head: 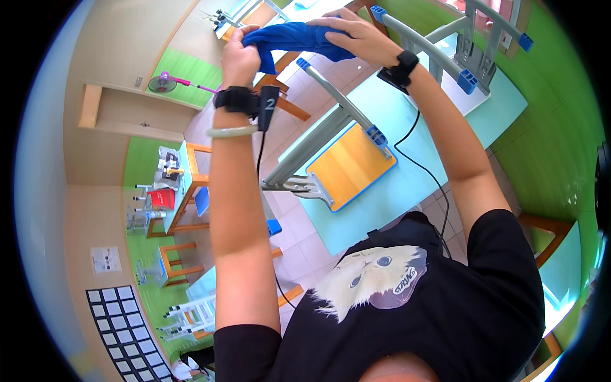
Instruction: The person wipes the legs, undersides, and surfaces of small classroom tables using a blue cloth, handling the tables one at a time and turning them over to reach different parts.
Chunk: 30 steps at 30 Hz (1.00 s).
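Note:
A blue cloth (pixel 300 40) is stretched between my two raised hands at the top of the view. My left hand (pixel 240 59) grips its left end, where a corner hangs down. My right hand (pixel 360 36) has its fingers laid over the right end, holding the cloth partly bunched. Below the hands, an upturned chair or stool with grey metal legs (pixel 329 126) and blue foot caps rests its wooden board (pixel 353 167) on a light blue table (pixel 324 229). Another upturned seat with grey legs (pixel 441 47) stands on the same table beyond my right wrist.
A green wall (pixel 549 129) runs along the right. Black cables hang from both wrist straps, one crossing the table. At the left stand another table (pixel 184 191) with bags on it, a pink fan (pixel 163 83) and stacked upturned seats (pixel 195 315). A person (pixel 186 367) is partly visible at the bottom left.

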Each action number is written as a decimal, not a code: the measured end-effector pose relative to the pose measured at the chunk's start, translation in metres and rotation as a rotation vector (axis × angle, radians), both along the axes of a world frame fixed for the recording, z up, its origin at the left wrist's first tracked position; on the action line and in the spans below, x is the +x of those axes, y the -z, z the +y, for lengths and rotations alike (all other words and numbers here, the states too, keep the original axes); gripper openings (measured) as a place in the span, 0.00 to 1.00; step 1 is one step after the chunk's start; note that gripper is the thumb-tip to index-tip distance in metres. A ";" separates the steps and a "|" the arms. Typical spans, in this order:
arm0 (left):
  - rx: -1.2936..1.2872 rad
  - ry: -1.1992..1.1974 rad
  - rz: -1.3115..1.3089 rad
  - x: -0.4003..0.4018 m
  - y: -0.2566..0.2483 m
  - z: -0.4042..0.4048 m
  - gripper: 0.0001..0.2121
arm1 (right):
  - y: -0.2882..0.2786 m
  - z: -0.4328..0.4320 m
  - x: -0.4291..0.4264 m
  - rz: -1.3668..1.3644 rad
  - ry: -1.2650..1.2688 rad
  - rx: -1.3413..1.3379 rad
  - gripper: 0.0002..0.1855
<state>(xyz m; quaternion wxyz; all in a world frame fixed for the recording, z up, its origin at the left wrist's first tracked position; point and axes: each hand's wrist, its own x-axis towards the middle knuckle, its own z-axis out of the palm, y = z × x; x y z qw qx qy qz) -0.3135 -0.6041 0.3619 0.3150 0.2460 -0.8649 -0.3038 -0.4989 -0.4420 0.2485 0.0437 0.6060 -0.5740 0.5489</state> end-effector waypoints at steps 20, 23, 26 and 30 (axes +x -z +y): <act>0.394 0.028 -0.066 0.014 0.141 0.102 0.27 | 0.070 0.057 0.020 -0.058 -0.325 0.333 0.29; 0.639 0.059 0.018 0.019 0.127 0.134 0.27 | 0.074 0.072 0.024 -0.114 -0.340 0.344 0.29; 0.714 0.014 0.037 0.036 0.136 0.146 0.27 | 0.066 0.090 0.031 -0.178 -0.386 0.353 0.29; 0.808 0.036 0.101 0.041 0.133 0.169 0.26 | 0.067 0.109 0.034 -0.265 -0.433 0.344 0.27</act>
